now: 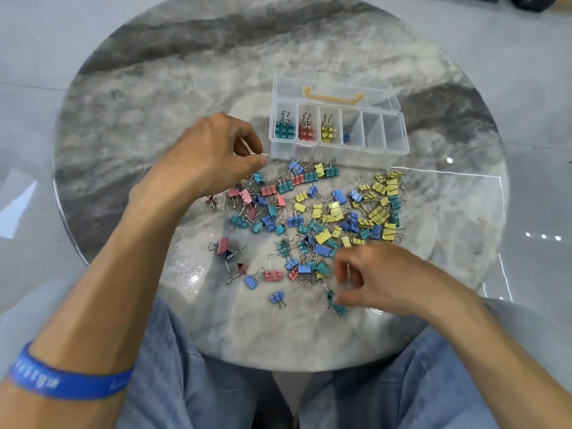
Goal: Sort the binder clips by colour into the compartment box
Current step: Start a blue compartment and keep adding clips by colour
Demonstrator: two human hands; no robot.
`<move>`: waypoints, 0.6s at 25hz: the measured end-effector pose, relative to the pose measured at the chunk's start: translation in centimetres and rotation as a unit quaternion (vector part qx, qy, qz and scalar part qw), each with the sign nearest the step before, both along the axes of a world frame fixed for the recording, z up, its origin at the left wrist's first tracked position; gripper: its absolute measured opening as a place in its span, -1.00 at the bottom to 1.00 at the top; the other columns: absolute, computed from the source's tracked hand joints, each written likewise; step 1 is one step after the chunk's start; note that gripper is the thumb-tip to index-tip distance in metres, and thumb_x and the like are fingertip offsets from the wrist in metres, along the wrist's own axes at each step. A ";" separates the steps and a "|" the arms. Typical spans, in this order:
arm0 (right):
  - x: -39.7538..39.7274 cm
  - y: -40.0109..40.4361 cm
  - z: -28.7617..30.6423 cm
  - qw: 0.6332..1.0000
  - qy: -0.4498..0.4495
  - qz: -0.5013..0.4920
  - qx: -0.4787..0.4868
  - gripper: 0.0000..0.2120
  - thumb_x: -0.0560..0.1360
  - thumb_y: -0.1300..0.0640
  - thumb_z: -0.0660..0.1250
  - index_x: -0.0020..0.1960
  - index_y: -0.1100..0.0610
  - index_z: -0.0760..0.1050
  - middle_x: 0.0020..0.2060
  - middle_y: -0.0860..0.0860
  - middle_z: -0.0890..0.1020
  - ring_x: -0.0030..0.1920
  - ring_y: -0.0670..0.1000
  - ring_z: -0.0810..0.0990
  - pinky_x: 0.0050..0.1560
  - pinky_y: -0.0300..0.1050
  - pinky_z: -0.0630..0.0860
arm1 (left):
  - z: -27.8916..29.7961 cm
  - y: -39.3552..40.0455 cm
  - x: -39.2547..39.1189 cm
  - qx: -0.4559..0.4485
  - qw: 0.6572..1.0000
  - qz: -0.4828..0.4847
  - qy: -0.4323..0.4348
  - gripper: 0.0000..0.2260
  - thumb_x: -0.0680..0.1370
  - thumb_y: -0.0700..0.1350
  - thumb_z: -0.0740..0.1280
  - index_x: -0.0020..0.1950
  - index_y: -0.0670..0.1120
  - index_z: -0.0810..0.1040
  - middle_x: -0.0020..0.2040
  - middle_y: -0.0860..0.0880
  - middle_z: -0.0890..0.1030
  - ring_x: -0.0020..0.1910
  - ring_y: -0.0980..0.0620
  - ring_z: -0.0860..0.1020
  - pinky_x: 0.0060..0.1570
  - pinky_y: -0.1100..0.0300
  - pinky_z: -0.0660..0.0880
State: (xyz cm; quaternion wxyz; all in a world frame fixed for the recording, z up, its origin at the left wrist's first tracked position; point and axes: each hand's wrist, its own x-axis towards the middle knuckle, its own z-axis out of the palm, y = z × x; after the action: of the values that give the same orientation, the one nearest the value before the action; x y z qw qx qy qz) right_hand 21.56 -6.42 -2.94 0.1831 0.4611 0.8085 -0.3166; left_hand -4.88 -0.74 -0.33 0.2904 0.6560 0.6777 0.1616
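Head view: my right hand [380,275] pinches a teal clip [335,301] near the round marble table [123,125] edge. My left hand [210,153] is curled empty beside the clear plastic box [337,147].

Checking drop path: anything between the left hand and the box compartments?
Nothing visible. The left hand hovers just left of the compartment box, whose lid is open; teal, pink, yellow and blue compartments are uncovered. The loose clip pile lies nearer the person.

Blue wristband [66,382] — printed, denim trousers [185,382]
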 end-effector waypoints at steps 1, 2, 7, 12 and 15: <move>-0.4 -0.8 -0.3 0.999 -0.046 0.024 -0.003 -0.72 0.39 -0.22 0.42 -0.08 -0.06 0.46 -0.22 -0.16 0.53 -0.20 -0.12 0.49 -0.22 -0.15 0.42 | 0.0 0.0 0.1 -0.002 1.000 -0.004 -0.001 -0.85 0.55 0.02 0.41 0.07 0.00 0.62 -0.14 0.11 0.61 -0.12 0.14 0.59 -0.09 0.19 0.47; -0.8 -1.4 -0.6 0.995 -0.086 0.048 0.000 -0.69 0.39 -0.24 0.39 -0.08 -0.05 0.44 -0.19 -0.14 0.51 -0.17 -0.06 0.48 -0.21 -0.10 0.40 | 0.0 0.0 0.1 -0.004 1.000 -0.006 -0.001 -0.84 0.55 0.03 0.41 0.07 -0.01 0.62 -0.14 0.12 0.60 -0.12 0.14 0.60 -0.10 0.20 0.47; -2.2 -1.2 -2.5 0.995 -0.076 0.064 0.034 -0.89 0.50 0.12 0.29 -0.13 0.00 0.35 -0.23 -0.06 0.44 -0.12 0.04 0.44 -0.06 -0.03 0.39 | 0.0 0.0 0.2 -0.006 1.000 -0.004 0.003 -0.82 0.55 0.03 0.41 0.08 -0.02 0.62 -0.16 0.12 0.59 -0.13 0.14 0.60 -0.11 0.19 0.46; -1.9 -0.3 -2.5 1.000 0.001 0.006 0.026 -0.84 0.53 0.14 0.35 -0.15 -0.06 0.42 -0.30 -0.16 0.48 -0.20 -0.11 0.46 -0.16 -0.15 0.34 | -0.1 0.0 0.2 0.003 1.000 -0.008 0.012 -0.82 0.56 0.02 0.40 0.10 -0.04 0.63 -0.12 0.08 0.61 -0.12 0.13 0.60 -0.08 0.19 0.48; -0.9 1.1 -1.5 0.987 0.115 -0.107 0.026 -0.84 0.52 0.14 0.41 -0.16 -0.06 0.49 -0.30 -0.12 0.59 -0.27 -0.17 0.54 -0.22 -0.15 0.46 | -0.1 0.2 0.1 0.007 1.000 0.000 0.006 -0.83 0.56 0.02 0.41 0.08 -0.02 0.63 -0.12 0.08 0.62 -0.12 0.13 0.60 -0.11 0.20 0.47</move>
State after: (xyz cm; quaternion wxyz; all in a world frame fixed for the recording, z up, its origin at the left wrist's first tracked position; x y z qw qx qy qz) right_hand 20.62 -5.36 -4.46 0.0420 0.5104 0.7778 -0.3642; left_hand -4.80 -0.56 -0.46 0.2823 0.6589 0.6780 0.1625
